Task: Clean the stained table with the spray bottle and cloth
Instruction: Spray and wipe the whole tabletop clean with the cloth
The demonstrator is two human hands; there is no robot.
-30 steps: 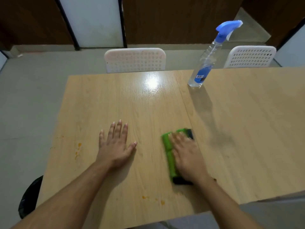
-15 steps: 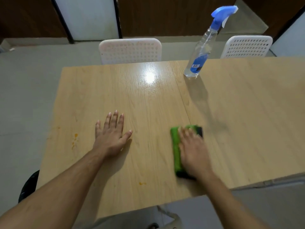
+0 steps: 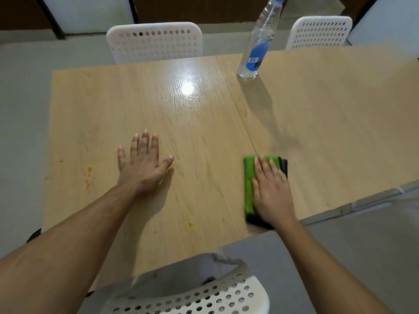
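A folded green and black cloth (image 3: 249,184) lies on the wooden table (image 3: 204,137) near its front edge. My right hand (image 3: 271,191) presses flat on the cloth with straight fingers. My left hand (image 3: 142,165) rests flat on the bare table, fingers spread, well left of the cloth. A clear spray bottle (image 3: 258,46) with a blue label stands upright at the far side of the table; its blue head is cut off by the frame's top. Orange stains (image 3: 89,174) mark the table's left edge, and a small orange spot (image 3: 191,224) sits near the front edge.
Two white perforated chairs (image 3: 154,41) (image 3: 319,31) stand behind the table. A third white chair (image 3: 204,295) is right below me at the front edge. Grey floor surrounds the table, and a seam runs down its middle.
My right hand has slid the cloth to the right and toward the table's front edge. The view has tilted down and back, bringing the near chair into sight. My left hand stays flat.
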